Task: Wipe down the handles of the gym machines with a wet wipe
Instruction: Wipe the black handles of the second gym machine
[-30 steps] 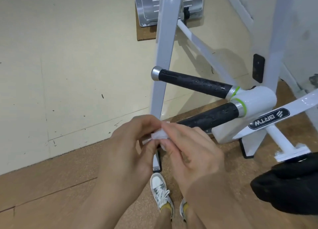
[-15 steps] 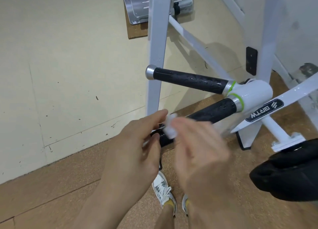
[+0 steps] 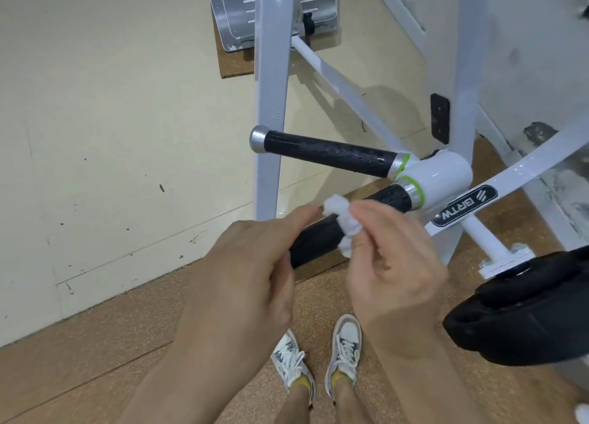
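While the left hand (image 3: 242,264) covers the near end of the lower black handle (image 3: 318,235), its grip hidden, the right hand (image 3: 395,264) pinches a crumpled wet wipe (image 3: 342,219) against that handle's middle with curled fingers (image 3: 369,210). Beyond, the upper handle (image 3: 328,154) carries droplets.

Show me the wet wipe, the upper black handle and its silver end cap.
wet wipe (image 3: 345,219): head view, crumpled white middle.
upper black handle (image 3: 328,154): head view, middle of the grip.
silver end cap (image 3: 258,139): head view, its rounded side.
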